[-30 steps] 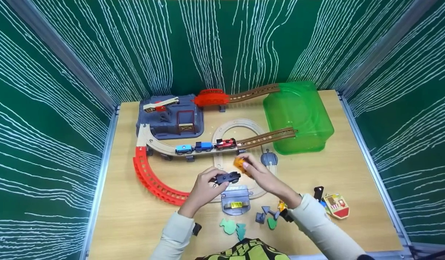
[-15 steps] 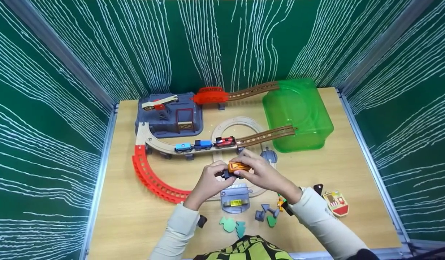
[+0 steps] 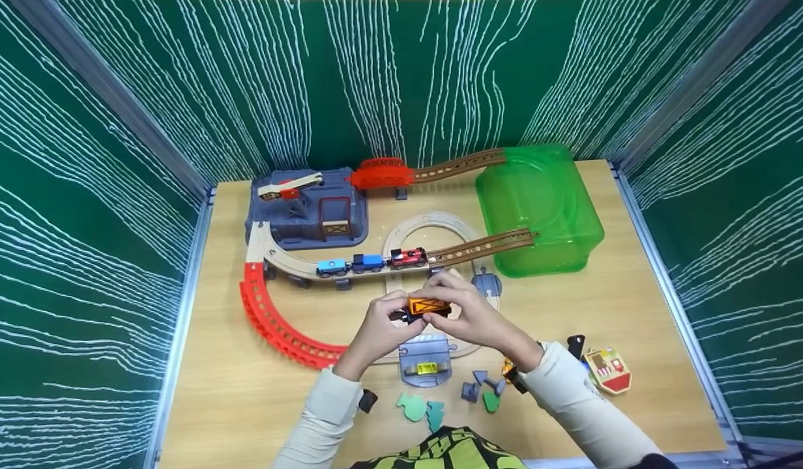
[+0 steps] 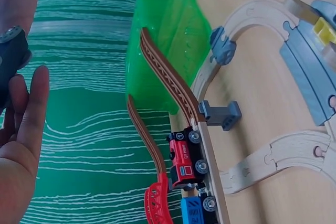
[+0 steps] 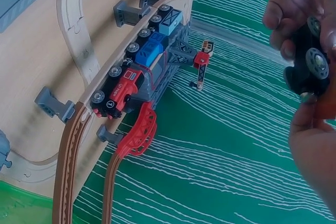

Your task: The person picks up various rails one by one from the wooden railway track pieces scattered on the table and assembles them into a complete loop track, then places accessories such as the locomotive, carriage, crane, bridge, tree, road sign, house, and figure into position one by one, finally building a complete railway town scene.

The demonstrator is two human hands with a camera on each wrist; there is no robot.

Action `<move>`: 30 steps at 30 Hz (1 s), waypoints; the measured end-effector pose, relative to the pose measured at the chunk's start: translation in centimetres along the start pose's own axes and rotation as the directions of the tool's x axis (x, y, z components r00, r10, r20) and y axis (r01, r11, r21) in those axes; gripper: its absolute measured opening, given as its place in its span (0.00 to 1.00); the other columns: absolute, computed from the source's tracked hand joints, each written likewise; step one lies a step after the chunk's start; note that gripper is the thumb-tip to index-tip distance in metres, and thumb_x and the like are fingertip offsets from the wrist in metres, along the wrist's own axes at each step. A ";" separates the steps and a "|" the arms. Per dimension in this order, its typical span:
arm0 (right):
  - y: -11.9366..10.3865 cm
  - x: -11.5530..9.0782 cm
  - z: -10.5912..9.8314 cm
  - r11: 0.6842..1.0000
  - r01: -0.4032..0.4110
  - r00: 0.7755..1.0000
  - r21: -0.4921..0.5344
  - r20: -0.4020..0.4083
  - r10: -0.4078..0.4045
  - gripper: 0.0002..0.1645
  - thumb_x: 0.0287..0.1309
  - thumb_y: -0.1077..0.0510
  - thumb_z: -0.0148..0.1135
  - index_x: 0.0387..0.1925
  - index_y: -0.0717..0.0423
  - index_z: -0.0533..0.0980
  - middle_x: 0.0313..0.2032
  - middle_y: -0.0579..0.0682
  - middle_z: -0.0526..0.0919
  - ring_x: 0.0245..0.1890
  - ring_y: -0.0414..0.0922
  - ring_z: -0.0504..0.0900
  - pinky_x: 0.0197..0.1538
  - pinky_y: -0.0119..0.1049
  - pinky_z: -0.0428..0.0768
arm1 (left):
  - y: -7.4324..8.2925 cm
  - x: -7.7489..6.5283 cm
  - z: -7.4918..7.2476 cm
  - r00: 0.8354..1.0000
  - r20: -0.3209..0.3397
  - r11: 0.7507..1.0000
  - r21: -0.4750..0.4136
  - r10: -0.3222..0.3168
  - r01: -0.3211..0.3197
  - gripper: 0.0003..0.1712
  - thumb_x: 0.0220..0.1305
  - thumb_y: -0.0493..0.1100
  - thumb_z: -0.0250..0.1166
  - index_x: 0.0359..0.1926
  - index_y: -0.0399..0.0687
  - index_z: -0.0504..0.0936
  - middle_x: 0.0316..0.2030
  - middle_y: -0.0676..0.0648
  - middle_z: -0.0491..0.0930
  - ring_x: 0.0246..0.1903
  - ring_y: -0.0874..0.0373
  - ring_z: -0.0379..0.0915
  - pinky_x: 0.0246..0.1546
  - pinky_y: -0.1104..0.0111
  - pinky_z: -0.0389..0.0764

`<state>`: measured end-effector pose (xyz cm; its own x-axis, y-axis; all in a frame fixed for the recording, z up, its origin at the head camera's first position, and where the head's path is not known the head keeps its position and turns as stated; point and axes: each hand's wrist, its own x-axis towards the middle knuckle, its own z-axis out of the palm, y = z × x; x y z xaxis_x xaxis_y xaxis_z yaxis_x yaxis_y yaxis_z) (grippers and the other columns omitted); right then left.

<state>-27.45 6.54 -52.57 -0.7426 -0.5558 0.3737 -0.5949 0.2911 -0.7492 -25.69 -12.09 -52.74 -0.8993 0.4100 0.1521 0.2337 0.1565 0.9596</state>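
In the head view both hands meet over the middle of the wooden track. My left hand [image 3: 379, 327] grips a dark toy train wagon base [image 5: 304, 59], whose grey-hubbed wheels show in the right wrist view. My right hand [image 3: 473, 314] pinches an orange wagon body [image 3: 429, 305] between thumb and fingers, and the body sits over the wagon base. Fingers hide much of both parts. Just below the hands lies a grey track piece [image 3: 425, 355] with a yellow block on it.
A red engine [image 3: 408, 258] and two blue wagons [image 3: 367, 262] stand on raised track behind the hands. A green tub [image 3: 545, 215] is at back right, a grey crane base [image 3: 304, 215] at back left. Green tree pieces [image 3: 412, 406] and a small wooden house piece [image 3: 608, 371] lie in front.
My right hand has moved left and brought the orange wagon body, earlier held apart, onto the dark wagon base. In the last half second the body has settled lower over the base.
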 end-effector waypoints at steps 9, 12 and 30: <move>0.4 -0.2 0.5 0.998 0.070 0.997 0.009 -0.015 -0.069 0.19 0.50 0.63 0.60 0.46 0.50 0.77 0.41 0.42 0.74 0.42 0.41 0.66 0.41 0.35 0.68 | -0.1 0.0 -0.4 1.000 -0.007 0.998 -0.058 -0.018 0.018 0.09 0.51 0.36 0.63 0.36 0.40 0.80 0.33 0.50 0.77 0.35 0.61 0.72 0.36 0.69 0.78; 0.3 -0.1 0.7 0.996 0.081 0.996 0.021 -0.022 -0.081 0.20 0.50 0.65 0.58 0.47 0.51 0.76 0.41 0.43 0.74 0.42 0.42 0.66 0.42 0.36 0.67 | -0.1 0.0 -0.5 1.000 -0.012 0.998 -0.068 0.006 -0.007 0.09 0.51 0.35 0.63 0.36 0.40 0.80 0.33 0.49 0.77 0.34 0.61 0.72 0.35 0.69 0.78; 1.5 -0.3 2.3 0.994 0.107 0.991 -0.025 0.083 -0.105 0.27 0.54 0.65 0.56 0.56 0.49 0.69 0.43 0.43 0.70 0.42 0.39 0.67 0.40 0.30 0.71 | -1.1 -1.0 -2.0 0.984 0.032 0.970 -0.161 -0.177 0.180 0.13 0.54 0.38 0.62 0.42 0.39 0.78 0.36 0.46 0.77 0.37 0.58 0.74 0.41 0.65 0.77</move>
<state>-27.37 5.34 -55.06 -0.6483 -0.6458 0.4033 -0.6783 0.2491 -0.6913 -25.81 -14.51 -53.51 -0.9141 0.4046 -0.0283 0.0049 0.0809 0.9967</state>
